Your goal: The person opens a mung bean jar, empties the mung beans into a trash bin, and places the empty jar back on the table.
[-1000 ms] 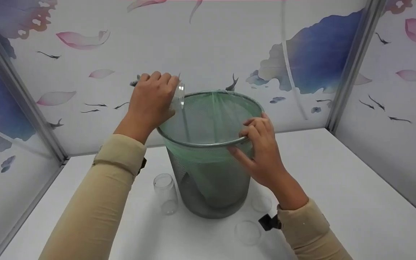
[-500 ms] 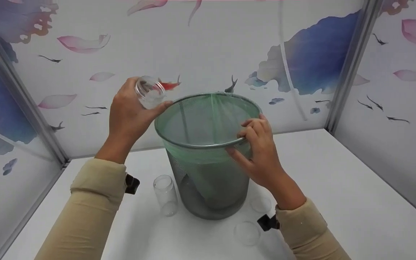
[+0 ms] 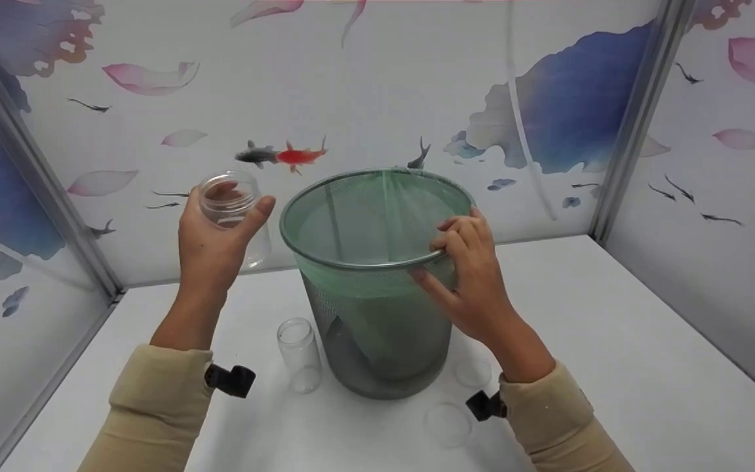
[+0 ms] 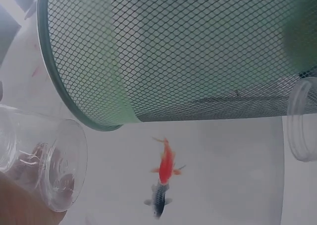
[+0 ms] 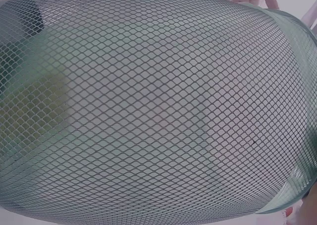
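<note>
My left hand (image 3: 210, 252) grips a clear plastic jar (image 3: 230, 196) to the left of the bin, its threaded mouth facing up toward me. In the left wrist view the jar (image 4: 49, 160) shows at the lower left. A mesh wastebasket (image 3: 377, 334) lined with a thin green bag (image 3: 351, 278) stands in the middle of the table. My right hand (image 3: 472, 275) holds the basket's near-right rim, with the fingers over it and the thumb outside. A yellowish shape (image 5: 37, 108) shows through the mesh in the right wrist view; its kind is unclear.
Another clear jar (image 3: 300, 357) stands on the white table (image 3: 587, 354) at the basket's left foot. Two clear round lids (image 3: 448, 425) lie to its right front. Printed panels with fish and petals (image 3: 377, 85) enclose the table at the back and sides.
My left hand has turned the jar from tipped at the basket's left rim to mouth-up, and moved it left and down, away from the rim. My right hand has stayed on the rim.
</note>
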The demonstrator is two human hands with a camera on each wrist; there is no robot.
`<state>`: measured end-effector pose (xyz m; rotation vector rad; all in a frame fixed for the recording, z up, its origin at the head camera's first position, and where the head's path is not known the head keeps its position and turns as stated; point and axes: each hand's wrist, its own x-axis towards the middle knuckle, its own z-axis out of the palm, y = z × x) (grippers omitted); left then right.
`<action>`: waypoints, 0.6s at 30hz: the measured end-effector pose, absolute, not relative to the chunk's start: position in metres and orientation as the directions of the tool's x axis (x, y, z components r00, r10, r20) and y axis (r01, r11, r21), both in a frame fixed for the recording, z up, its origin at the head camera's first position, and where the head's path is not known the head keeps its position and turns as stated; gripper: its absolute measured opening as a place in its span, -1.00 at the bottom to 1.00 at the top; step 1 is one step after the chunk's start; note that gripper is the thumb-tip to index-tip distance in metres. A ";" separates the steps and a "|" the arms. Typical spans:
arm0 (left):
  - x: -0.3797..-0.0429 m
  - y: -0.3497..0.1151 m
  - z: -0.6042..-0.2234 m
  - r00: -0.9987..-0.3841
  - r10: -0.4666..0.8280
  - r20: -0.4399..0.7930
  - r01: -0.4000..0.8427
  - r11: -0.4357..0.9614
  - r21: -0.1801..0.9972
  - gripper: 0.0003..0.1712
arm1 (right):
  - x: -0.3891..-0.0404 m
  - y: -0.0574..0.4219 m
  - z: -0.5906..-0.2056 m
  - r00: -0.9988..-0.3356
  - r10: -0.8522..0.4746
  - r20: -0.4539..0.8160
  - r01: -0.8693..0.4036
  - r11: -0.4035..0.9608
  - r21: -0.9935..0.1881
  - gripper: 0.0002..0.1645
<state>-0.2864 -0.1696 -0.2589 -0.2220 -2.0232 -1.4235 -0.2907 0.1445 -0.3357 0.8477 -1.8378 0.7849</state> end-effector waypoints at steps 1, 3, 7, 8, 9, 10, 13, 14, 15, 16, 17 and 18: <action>-0.283 -0.170 -0.263 -0.777 -0.221 0.589 0.480 0.396 0.783 -0.23 | -0.291 0.144 -0.336 -0.326 -0.218 0.920 -0.816 0.556 -0.157 -0.48; -0.277 -0.171 -0.274 -0.774 -0.230 0.591 0.478 0.400 0.782 -0.23 | -0.291 0.144 -0.336 -0.325 -0.220 0.920 -0.815 0.559 -0.154 -0.48; -0.264 -0.168 -0.293 -0.772 -0.245 0.587 0.482 0.376 0.791 -0.25 | -0.292 0.146 -0.336 -0.325 -0.221 0.920 -0.813 0.561 -0.152 -0.48; -0.261 -0.167 -0.298 -0.775 -0.244 0.582 0.482 0.367 0.796 -0.25 | -0.292 0.146 -0.336 -0.325 -0.224 0.919 -0.813 0.562 -0.151 -0.48; -0.257 -0.167 -0.303 -0.782 -0.242 0.574 0.480 0.354 0.803 -0.26 | -0.292 0.146 -0.336 -0.326 -0.225 0.918 -0.813 0.562 -0.151 -0.48; -0.254 -0.166 -0.307 -0.791 -0.238 0.563 0.475 0.342 0.811 -0.26 | -0.292 0.145 -0.337 -0.327 -0.227 0.917 -0.814 0.561 -0.152 -0.48; -0.244 -0.163 -0.318 -0.829 -0.213 0.518 0.449 0.299 0.842 -0.30 | -0.291 0.144 -0.337 -0.329 -0.229 0.916 -0.814 0.560 -0.153 -0.48; -0.241 -0.162 -0.320 -0.839 -0.206 0.503 0.441 0.284 0.852 -0.31 | -0.291 0.144 -0.337 -0.329 -0.229 0.916 -0.815 0.559 -0.153 -0.49; -0.239 -0.161 -0.323 -0.849 -0.197 0.490 0.434 0.268 0.860 -0.32 | -0.291 0.144 -0.337 -0.329 -0.228 0.916 -0.815 0.559 -0.154 -0.50; -0.237 -0.160 -0.325 -0.859 -0.187 0.477 0.426 0.256 0.868 -0.34 | -0.291 0.144 -0.336 -0.329 -0.227 0.917 -0.815 0.558 -0.154 -0.51; -0.235 -0.159 -0.328 -0.866 -0.177 0.468 0.422 0.245 0.873 -0.35 | -0.291 0.144 -0.336 -0.327 -0.226 0.918 -0.815 0.559 -0.153 -0.52; -0.233 -0.157 -0.331 -0.871 -0.167 0.462 0.420 0.236 0.876 -0.35 | -0.291 0.144 -0.336 -0.326 -0.225 0.918 -0.814 0.560 -0.152 -0.53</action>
